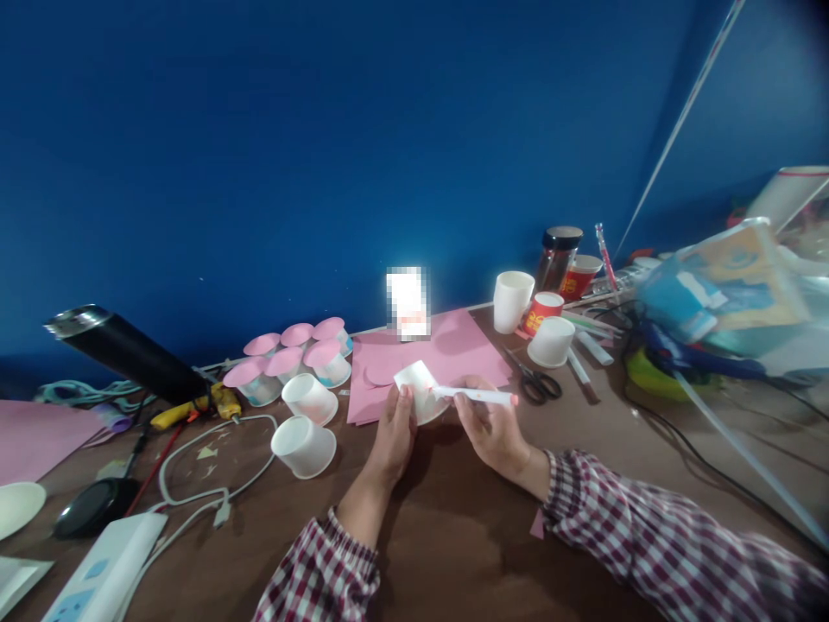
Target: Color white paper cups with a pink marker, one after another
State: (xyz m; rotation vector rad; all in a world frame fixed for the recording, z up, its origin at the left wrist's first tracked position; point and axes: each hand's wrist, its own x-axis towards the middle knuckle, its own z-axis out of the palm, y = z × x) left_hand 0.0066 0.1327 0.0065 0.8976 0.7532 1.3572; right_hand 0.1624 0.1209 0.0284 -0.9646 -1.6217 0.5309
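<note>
My left hand point(392, 436) is closed around the side of a white paper cup point(418, 380), which lies tilted in front of the pink paper sheets point(463, 341). In my right hand point(493, 432) is a white marker point(483, 396) with an orange end, held almost level. Its tip meets the cup's side or lies just in front of it; I cannot tell which. Part of the cup is hidden by my fingers. Black-handled scissors point(541, 385) lie right of the pink sheets, near my right hand.
Several pink-topped cups point(285, 363) and a white cup point(304, 447) stand left. On the right are more white cups point(514, 302), a dark-lidded jar point(558, 259), markers point(581, 367) and plastic bags point(731, 294). A black bottle point(129, 354), cables and a power strip point(107, 566) occupy the far left.
</note>
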